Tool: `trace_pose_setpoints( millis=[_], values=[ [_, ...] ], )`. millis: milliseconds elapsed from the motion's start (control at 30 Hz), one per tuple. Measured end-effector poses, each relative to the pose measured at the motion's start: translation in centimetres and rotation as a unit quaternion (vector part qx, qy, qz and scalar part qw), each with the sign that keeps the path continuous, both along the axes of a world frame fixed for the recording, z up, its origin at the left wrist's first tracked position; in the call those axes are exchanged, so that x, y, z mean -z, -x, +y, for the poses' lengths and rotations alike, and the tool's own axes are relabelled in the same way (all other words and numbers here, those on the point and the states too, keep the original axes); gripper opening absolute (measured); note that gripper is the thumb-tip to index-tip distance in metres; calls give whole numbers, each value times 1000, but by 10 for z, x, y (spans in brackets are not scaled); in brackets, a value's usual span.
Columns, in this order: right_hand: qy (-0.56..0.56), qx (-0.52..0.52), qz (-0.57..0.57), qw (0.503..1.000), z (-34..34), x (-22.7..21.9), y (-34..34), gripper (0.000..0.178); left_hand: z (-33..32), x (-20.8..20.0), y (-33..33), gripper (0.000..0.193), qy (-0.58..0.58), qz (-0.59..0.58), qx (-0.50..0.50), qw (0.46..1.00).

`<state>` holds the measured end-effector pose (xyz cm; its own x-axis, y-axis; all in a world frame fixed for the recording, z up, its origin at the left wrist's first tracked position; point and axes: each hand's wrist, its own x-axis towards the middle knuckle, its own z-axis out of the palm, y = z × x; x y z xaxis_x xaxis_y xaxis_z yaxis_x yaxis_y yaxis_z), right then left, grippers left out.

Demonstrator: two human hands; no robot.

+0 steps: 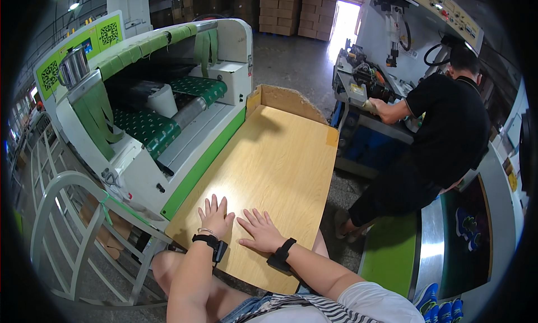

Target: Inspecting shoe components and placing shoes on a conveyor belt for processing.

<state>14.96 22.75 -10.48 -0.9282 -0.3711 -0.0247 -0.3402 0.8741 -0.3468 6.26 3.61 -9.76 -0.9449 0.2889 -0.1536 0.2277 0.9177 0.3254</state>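
Observation:
Both my hands rest on a light wood-grain tabletop (pixel 280 171). Fingers spread and palm down, my left hand (pixel 216 217) lies near the table's left side, with a bracelet and a black strap at the wrist. Just to its right, my right hand (pixel 260 230) is flat too, its fingers pointing up and left and a black strap round the wrist. Neither hand holds anything. Beside the table's left edge stands a white and green machine (pixel 202 171) with a green dotted conveyor belt (pixel 148 131) coming out of it.
A person in black (pixel 448 127) works at another machine (pixel 367 93) on the right. Blue shoes (pixel 431 300) sit at lower right, near a dark belt (pixel 466 239) carrying a shoe. A metal railing (pixel 56 233) curves along the left. Stacked cartons (pixel 297 12) stand far back.

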Motion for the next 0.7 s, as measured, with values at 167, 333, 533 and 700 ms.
trace_pose_setpoints(
  millis=[167,333,533,700],
  values=[
    [0,0,0,1000,0,0,0,81,0,-1,0,72,-4,-1,0,1000],
    [2,0,-2,1000,0,0,0,82,0,-2,0,72,-1,-7,1,1000],
    [0,1,-2,1000,0,1,0,82,0,-2,0,72,-3,-1,2,1000],
    [3,0,-1,1000,1,2,1,83,1,-2,1,72,-3,-1,2,1000]
  ],
)
